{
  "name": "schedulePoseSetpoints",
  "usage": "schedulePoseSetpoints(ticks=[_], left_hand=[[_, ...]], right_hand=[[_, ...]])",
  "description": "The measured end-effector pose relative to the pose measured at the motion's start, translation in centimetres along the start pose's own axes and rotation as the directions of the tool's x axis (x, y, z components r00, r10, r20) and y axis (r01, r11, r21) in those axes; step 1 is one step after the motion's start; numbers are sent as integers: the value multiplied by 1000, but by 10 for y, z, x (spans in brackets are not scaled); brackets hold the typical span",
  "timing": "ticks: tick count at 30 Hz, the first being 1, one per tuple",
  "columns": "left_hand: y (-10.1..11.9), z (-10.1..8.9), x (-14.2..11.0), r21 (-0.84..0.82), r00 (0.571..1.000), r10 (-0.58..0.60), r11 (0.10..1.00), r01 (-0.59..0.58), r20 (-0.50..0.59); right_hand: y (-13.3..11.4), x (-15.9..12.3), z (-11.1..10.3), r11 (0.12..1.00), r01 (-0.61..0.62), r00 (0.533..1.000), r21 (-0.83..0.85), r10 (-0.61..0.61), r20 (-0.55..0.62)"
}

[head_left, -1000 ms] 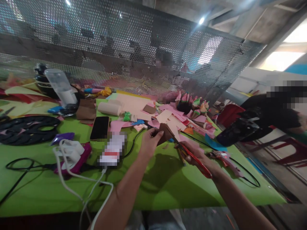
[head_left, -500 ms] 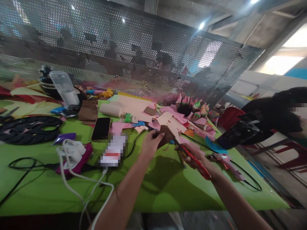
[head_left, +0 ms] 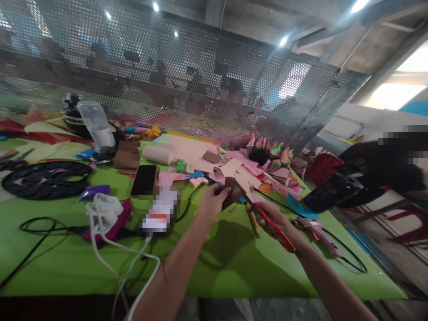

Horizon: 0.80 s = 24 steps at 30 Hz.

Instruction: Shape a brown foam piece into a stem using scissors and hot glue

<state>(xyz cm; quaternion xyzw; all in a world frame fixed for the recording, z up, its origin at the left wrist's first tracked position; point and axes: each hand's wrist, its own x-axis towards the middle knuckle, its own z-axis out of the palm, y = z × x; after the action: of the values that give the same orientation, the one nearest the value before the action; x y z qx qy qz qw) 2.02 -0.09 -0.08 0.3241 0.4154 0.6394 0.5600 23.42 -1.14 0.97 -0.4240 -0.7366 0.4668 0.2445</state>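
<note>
Brown paper (head_left: 230,199): held up over the green table (head_left: 217,272), between the person's two hands, with paper scraps (head_left: 234,167) just beyond it.
Left hand (head_left: 211,201): thumb and fingers pinched together on the paper's left side.
Right hand (head_left: 274,219): wrapped round the handles of the red scissors (head_left: 283,237), blades up against the paper's right side. Can't tell how far the blades are parted.
Weight: next to nothing, probably.
Stiffness: looks like thin card or heavy paper, so it should hold flat from one side but bend or crease if squeezed hard. Could tear at a nick, too.
Slip: matte look, so likely not slippery, though a light pinch might let it swivel.
Best hold: flat pinch on the left side, thumb on top, tips well clear of the blades.
</note>
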Motion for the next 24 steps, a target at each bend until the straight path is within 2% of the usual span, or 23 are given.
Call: schedulePoseSetpoints(ticks=[3, 8, 14, 24], left_hand=[[0, -1, 1, 13, 1000, 4, 1000, -4, 18], [-5, -3, 3, -30, 998, -14, 999, 16, 65], [-12, -4, 7, -48, 995, -28, 998, 33, 96], [-8, -4, 4, -51, 989, -53, 997, 60, 140]], right_hand=[[3, 2, 0, 1000, -10, 1000, -5, 10, -23], [8, 3, -4, 995, 36, 998, -92, -41, -47], [3, 2, -8, 979, 49, 995, -200, -64, -73], [-9, -7, -7, 946, 108, 992, -305, -122, -29]])
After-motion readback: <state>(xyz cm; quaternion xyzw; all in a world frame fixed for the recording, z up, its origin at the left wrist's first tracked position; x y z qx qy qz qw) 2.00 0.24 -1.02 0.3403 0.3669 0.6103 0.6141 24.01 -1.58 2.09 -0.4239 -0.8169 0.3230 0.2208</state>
